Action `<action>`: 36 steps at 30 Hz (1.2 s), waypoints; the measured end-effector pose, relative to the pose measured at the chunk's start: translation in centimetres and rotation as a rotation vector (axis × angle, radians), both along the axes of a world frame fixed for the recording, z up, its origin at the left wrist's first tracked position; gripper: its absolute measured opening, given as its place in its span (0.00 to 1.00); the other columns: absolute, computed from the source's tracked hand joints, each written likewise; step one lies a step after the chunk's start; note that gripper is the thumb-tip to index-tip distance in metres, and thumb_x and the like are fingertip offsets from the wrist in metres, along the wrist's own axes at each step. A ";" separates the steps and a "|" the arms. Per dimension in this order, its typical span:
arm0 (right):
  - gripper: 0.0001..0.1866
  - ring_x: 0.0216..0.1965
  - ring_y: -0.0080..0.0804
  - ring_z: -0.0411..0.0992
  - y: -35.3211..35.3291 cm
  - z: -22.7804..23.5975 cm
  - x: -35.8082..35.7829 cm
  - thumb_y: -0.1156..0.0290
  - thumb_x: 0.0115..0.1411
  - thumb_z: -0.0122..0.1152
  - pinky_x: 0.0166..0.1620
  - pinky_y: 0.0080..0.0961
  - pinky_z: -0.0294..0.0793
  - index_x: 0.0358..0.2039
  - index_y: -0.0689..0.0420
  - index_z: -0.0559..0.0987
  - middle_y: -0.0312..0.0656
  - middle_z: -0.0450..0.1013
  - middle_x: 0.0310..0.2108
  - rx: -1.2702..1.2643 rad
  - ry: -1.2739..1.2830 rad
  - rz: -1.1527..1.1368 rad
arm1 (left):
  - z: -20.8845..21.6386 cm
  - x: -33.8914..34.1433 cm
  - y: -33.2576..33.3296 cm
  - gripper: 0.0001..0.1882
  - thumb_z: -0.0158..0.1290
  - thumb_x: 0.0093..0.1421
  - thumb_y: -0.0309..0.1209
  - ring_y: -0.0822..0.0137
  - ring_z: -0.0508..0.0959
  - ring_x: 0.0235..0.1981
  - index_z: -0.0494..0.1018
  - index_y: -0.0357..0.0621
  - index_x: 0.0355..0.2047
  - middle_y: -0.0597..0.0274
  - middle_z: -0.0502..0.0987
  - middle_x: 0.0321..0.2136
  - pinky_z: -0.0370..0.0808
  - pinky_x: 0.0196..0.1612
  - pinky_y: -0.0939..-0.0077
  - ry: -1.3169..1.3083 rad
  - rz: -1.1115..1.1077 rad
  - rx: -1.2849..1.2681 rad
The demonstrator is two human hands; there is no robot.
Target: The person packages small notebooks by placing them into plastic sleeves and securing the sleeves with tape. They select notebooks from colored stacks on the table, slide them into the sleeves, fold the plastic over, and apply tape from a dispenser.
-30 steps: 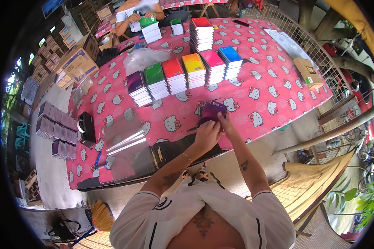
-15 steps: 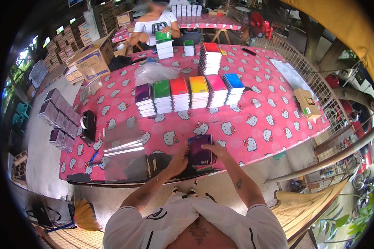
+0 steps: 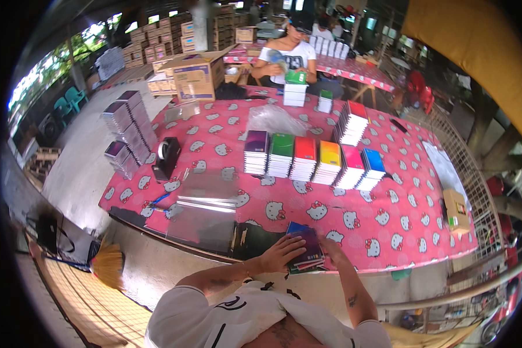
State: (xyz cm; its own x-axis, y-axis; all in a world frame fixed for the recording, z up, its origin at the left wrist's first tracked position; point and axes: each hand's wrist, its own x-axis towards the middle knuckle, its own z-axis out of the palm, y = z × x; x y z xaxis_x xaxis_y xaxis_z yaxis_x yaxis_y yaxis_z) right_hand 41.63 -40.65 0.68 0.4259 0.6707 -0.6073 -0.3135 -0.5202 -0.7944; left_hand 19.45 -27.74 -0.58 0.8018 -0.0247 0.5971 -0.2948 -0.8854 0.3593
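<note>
A small pile of notebooks [image 3: 313, 239] with a purple and blue cover on top rests at the near edge of the table. Edges of other covers, one reddish and one green, show beneath it. My left hand [image 3: 283, 254] lies across the top cover with its fingers stretched out. Along the pile's right side is my right hand [image 3: 332, 249], its fingers curled against the edge and partly blurred. Beyond stand side-by-side stacks of spiral notebooks, topped in purple [image 3: 256, 142], green [image 3: 282, 146], red [image 3: 304, 149], yellow [image 3: 329, 153], pink [image 3: 352, 158] and blue [image 3: 373, 160].
Clear plastic sheets [image 3: 206, 200] and a black tape dispenser [image 3: 166, 158] lie left on the pink patterned tablecloth [image 3: 284, 210]. Purple notebook stacks [image 3: 130, 124] stand farther left. Across the table a person [image 3: 290, 58] handles green-covered notebooks [image 3: 296, 87]. A carton [image 3: 457, 210] sits at right.
My view has swung left and tilted up. My left hand has moved from the pile's left side onto its top cover. My right thumb has left the cover; that hand is at the right edge.
</note>
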 end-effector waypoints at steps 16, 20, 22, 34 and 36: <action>0.11 0.53 0.38 0.68 -0.9 -1.5 -8.7 0.72 0.59 0.61 0.60 0.40 0.63 0.43 0.54 0.77 0.42 0.71 0.43 0.383 -0.805 0.299 | 3.3 -0.1 10.6 0.28 0.62 0.54 0.24 0.66 0.77 0.47 0.68 0.39 0.55 0.60 0.78 0.47 0.73 0.53 0.70 0.085 0.300 -1.041; 0.16 0.52 0.30 0.66 5.8 -2.4 -5.9 0.73 0.63 0.61 0.55 0.32 0.64 0.48 0.57 0.67 0.39 0.67 0.47 0.712 -0.384 -0.074 | 0.4 1.5 10.6 0.27 0.59 0.58 0.27 0.68 0.73 0.53 0.66 0.43 0.58 0.63 0.75 0.51 0.70 0.57 0.68 0.295 -0.020 -1.476; 0.26 0.52 0.29 0.65 6.7 -4.3 -5.5 0.74 0.62 0.62 0.54 0.32 0.64 0.56 0.57 0.60 0.40 0.64 0.50 0.850 -0.219 -0.119 | 1.5 2.1 8.9 0.28 0.59 0.59 0.30 0.70 0.70 0.56 0.65 0.43 0.59 0.63 0.74 0.52 0.67 0.60 0.66 0.228 -0.093 -1.540; 0.58 0.61 0.37 0.64 5.6 -1.3 -7.0 0.72 0.49 0.77 0.61 0.36 0.69 0.70 0.57 0.45 0.48 0.60 0.61 0.886 -0.262 0.029 | 1.5 -0.3 6.1 0.51 0.65 0.45 0.19 0.61 0.69 0.58 0.51 0.43 0.68 0.53 0.67 0.58 0.67 0.61 0.66 0.135 0.001 -1.123; 0.56 0.60 0.37 0.64 5.7 -2.7 -7.6 0.74 0.49 0.77 0.61 0.36 0.69 0.70 0.57 0.46 0.48 0.60 0.61 0.909 -0.253 0.024 | 0.7 -0.8 5.8 0.51 0.62 0.46 0.17 0.60 0.68 0.59 0.50 0.44 0.69 0.53 0.65 0.60 0.66 0.61 0.67 0.101 0.002 -1.224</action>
